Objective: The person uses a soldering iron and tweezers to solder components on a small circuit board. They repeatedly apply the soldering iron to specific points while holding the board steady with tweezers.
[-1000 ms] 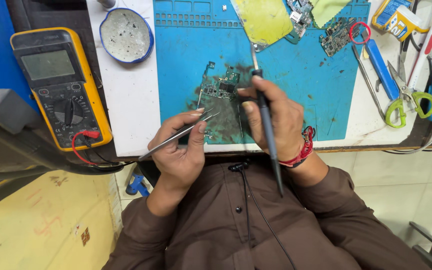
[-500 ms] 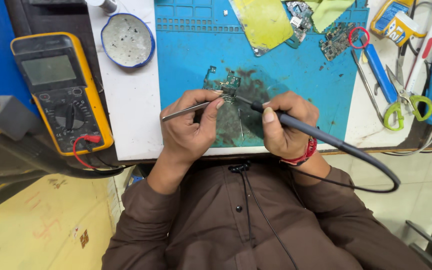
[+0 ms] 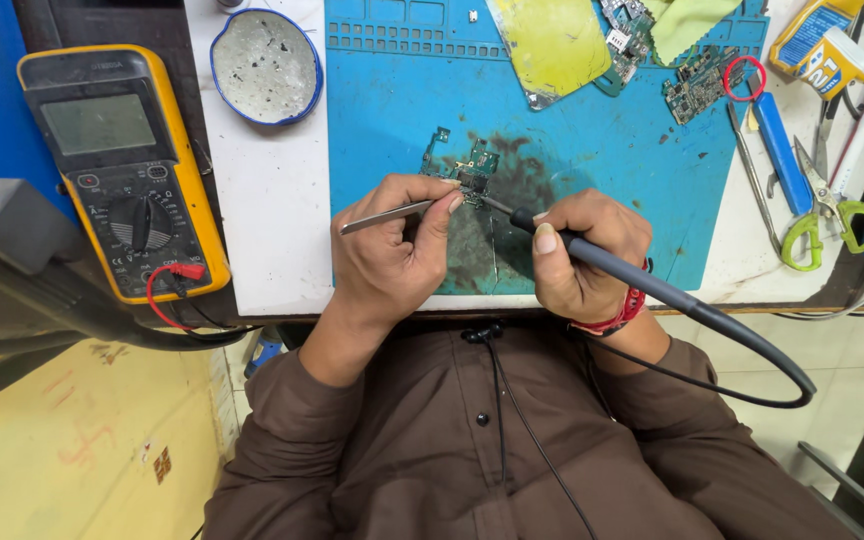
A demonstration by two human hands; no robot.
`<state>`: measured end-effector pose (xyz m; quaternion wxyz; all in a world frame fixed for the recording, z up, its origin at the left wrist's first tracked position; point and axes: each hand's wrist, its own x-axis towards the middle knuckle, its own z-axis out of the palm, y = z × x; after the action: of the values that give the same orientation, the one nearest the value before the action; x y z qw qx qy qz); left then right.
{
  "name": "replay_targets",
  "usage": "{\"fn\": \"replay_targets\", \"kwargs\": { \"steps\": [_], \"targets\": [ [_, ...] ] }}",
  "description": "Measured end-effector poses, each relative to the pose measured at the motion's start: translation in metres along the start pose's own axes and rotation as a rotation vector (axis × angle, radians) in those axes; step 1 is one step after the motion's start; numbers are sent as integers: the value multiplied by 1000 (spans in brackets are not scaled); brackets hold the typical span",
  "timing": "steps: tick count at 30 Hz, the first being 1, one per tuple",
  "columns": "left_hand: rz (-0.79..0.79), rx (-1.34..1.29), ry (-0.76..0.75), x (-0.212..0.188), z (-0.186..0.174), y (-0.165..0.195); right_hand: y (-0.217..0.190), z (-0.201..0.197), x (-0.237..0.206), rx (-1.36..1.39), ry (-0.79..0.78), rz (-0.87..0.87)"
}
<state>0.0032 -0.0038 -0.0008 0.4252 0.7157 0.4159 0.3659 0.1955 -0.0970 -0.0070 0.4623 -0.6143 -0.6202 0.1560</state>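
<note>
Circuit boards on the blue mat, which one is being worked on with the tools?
The small board at the mat's centre, on the dark stain: tweezers and soldering iron tips meet on it. The other boards lie untouched at the top right.

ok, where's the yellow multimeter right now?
In the head view the yellow multimeter lies at the far left, off the blue mat, left of the round dish and the left hand.

landmark: work mat (image 3: 602, 200) on the table (image 3: 262, 230) | small circuit board (image 3: 467, 172) on mat, near its middle | left hand (image 3: 392, 255) with tweezers (image 3: 387, 213) at mat's near left edge | right hand (image 3: 582, 255) with soldering iron (image 3: 642, 285) at near edge, right of board | dish (image 3: 265, 65) left of mat | multimeter (image 3: 122, 170) farther left | scissors (image 3: 822, 205) right of mat
</note>
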Motion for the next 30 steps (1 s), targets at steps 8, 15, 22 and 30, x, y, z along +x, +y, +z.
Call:
{"fn": "replay_targets", "kwargs": {
  "steps": [8, 15, 22, 30],
  "targets": [
    [7, 1, 2, 0, 1, 0, -1, 1, 2, -14, 8, -67],
    [20, 19, 8, 0, 0, 0, -1, 1, 3, -29, -6, -100],
    [15, -4, 4, 0, 1, -1, -2, 1, 3, -56, -6, -118],
    [15, -7, 10, 0, 1, -1, -3, 3, 4, -64, 15, -141]
  ]
}}
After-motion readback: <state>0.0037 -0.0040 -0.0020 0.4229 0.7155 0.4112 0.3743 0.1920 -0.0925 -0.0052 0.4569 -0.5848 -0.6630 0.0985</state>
